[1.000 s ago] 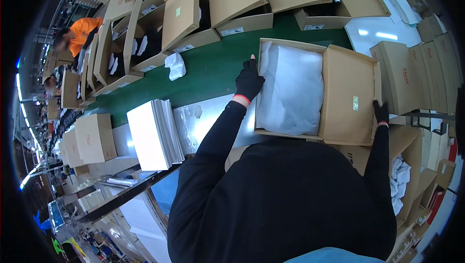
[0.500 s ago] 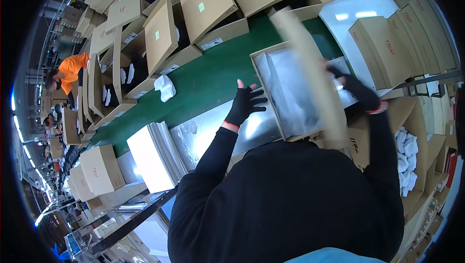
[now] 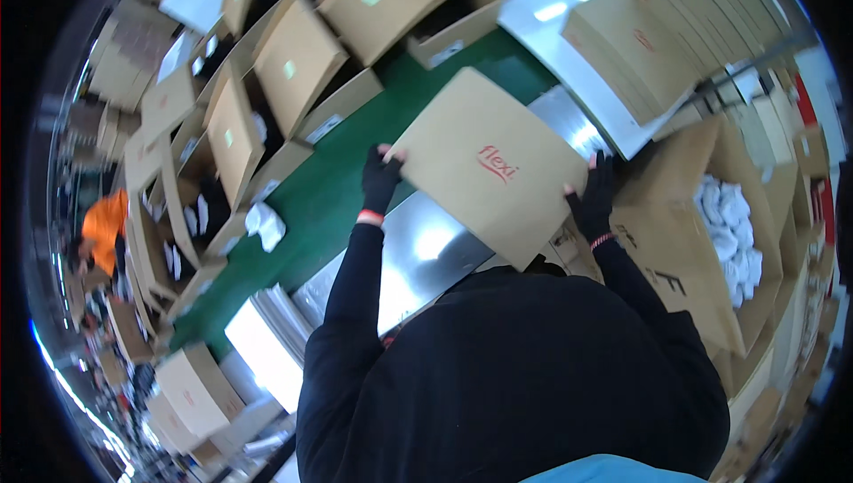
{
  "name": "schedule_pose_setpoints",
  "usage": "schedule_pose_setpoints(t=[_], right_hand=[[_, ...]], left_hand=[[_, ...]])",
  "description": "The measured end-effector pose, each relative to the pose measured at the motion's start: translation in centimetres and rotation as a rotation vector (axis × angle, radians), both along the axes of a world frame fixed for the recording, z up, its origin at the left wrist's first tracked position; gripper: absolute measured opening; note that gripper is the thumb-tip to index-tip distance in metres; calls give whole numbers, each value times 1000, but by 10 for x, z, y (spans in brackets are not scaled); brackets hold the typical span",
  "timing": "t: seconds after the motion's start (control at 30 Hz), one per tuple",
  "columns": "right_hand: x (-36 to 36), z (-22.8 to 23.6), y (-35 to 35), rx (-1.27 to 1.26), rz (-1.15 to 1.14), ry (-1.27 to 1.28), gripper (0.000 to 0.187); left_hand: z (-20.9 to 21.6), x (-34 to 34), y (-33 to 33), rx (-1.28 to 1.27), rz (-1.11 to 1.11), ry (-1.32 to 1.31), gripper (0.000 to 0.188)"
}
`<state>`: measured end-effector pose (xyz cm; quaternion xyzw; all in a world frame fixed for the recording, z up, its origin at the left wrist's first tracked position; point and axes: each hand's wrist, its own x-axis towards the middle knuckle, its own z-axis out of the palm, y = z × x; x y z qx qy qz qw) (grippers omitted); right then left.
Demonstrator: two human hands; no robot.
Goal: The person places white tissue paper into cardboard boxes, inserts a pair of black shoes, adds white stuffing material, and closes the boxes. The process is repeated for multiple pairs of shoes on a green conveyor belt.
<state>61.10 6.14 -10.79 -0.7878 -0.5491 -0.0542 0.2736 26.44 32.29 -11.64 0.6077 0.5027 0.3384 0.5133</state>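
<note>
left hand, dark glove with bare fingertips: partly closed on the left corner of a flat brown box. right hand, gloved alike: thumb and fingers parted, holding the right edge. underside grip hidden.

change: half a second ago the lid was a blur in mid-swing; now it lies shut, and the pale tissue is out of sight. box also sits turned more cornerwise in view. closing looks done, i judge.

box lies over the metal sheet and green table; resting or lifted, cannot tell.

writing: red script mark, underlined, on the lid. farther out, open cartons carry pale green stickers and small white labels, too small to read. big carton at right: bold dark print.
</note>
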Motion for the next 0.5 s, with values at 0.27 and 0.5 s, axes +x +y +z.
schedule_pose_setpoints(t=[0.27, 0.5], right_hand=[[-6, -61, -68, 159, -172, 1973, 68], [5, 12, -56, 168, -67, 2019, 61]], left_hand=[[19, -1, -114, -568, -175, -223, 52], [87, 13, -93, -594, -217, -224, 45]])
